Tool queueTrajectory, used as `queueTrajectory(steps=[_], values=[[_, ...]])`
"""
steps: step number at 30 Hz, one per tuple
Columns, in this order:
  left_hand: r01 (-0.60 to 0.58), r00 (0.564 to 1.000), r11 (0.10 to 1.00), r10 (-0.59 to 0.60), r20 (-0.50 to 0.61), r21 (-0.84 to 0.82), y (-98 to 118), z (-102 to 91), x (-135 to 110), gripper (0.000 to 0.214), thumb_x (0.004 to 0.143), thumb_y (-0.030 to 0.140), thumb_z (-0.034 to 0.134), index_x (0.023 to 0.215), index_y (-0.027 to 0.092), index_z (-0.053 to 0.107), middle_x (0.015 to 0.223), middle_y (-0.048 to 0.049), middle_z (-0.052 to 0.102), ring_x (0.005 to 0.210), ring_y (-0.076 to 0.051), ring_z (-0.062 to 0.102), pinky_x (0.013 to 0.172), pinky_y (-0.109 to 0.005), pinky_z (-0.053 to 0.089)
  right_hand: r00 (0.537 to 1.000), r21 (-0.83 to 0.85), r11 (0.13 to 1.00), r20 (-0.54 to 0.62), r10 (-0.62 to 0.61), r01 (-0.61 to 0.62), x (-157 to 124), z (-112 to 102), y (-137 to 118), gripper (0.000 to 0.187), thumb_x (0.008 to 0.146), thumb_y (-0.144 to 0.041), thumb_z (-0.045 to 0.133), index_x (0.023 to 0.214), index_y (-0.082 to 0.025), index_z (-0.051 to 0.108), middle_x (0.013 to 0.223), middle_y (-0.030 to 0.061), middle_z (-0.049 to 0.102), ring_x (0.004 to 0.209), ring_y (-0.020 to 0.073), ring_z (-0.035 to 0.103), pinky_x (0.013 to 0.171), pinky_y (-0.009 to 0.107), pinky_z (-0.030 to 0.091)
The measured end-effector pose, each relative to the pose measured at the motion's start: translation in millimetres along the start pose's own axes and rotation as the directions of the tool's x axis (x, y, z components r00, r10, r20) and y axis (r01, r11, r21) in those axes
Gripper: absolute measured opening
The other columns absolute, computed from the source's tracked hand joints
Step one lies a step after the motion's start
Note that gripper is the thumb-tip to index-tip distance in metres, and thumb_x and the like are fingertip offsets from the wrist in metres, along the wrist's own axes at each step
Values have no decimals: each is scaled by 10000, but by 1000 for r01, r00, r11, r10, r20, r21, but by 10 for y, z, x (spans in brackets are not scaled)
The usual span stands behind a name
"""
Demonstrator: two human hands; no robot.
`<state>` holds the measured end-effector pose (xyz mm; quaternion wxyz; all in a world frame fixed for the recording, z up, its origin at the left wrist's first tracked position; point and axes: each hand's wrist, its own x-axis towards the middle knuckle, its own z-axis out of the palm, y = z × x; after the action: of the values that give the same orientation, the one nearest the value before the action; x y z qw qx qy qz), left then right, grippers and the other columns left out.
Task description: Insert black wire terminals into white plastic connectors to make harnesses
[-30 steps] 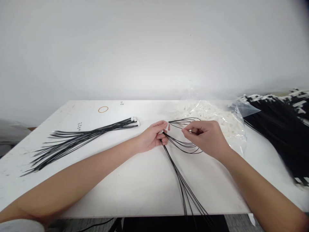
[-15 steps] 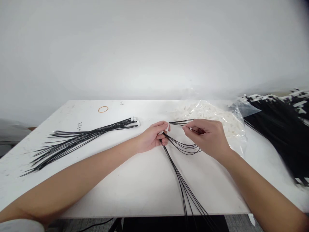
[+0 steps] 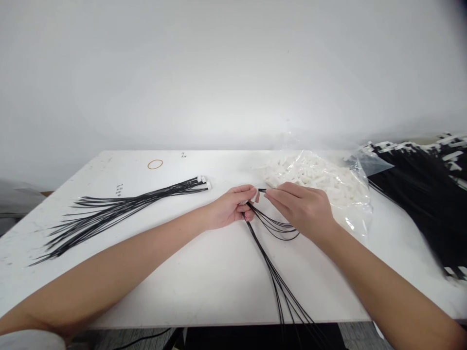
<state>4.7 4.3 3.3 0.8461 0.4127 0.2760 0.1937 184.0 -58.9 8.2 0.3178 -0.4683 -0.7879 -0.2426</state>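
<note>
My left hand is closed around a small white connector, mostly hidden by the fingers. Thin black wires hang from that hand down over the table's front edge, and other wires loop across towards my right hand. Its thumb and fingertips pinch black wires close to the connector. To the left lies a bundle of black wires with white connectors at its right end.
Behind my right hand a clear plastic bag holds many white connectors. A large pile of black wires with white ends covers the right side. An orange rubber band lies at the back left of the white table.
My right hand has moved left along the wires, so its fingertips now pinch them near the connector. The left hand has hardly moved.
</note>
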Motion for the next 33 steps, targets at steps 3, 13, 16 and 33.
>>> queueTrajectory(steps=[3, 13, 16, 33], values=[[-1, 1000, 1000, 1, 9, 6, -5, -10, 3, 199, 797, 325, 542, 700, 151, 535, 541, 67, 205, 430, -32, 211, 494, -201, 381, 999, -15, 1000, -50, -11, 10, 9, 32, -33, 102, 745, -119, 580, 761, -204, 634, 611, -55, 590, 484, 30, 453, 465, 182, 304], [8, 1000, 1000, -8, 14, -23, 2, -5, -4, 173, 786, 306, 559, 702, 157, 538, 550, 62, 229, 437, -36, 218, 498, -203, 385, 997, -24, 1000, -79, 1, -3, -15, 69, -45, 132, 738, -86, 565, 748, -209, 612, 594, -65, 562, 488, 31, 425, 473, 194, 284], [1, 1000, 1000, -1, 25, -14, 7, -4, -10, 171, 793, 304, 551, 704, 159, 530, 561, 60, 243, 440, -36, 212, 506, -207, 388, 997, -34, 999, -79, -4, 2, -28, 89, -48, 143, 731, -77, 565, 761, -210, 610, 604, -66, 564, 490, 34, 415, 477, 200, 281], [-56, 998, 998, 57, -30, 24, -48, -18, 30, 210, 795, 367, 529, 737, 165, 524, 475, 44, 398, 489, -84, 465, 612, -270, 466, 972, 40, 976, -111, -206, 212, 105, -57, -118, 101, 704, -158, 638, 754, -204, 563, 690, -20, 594, 676, 115, 454, 618, 276, 329]])
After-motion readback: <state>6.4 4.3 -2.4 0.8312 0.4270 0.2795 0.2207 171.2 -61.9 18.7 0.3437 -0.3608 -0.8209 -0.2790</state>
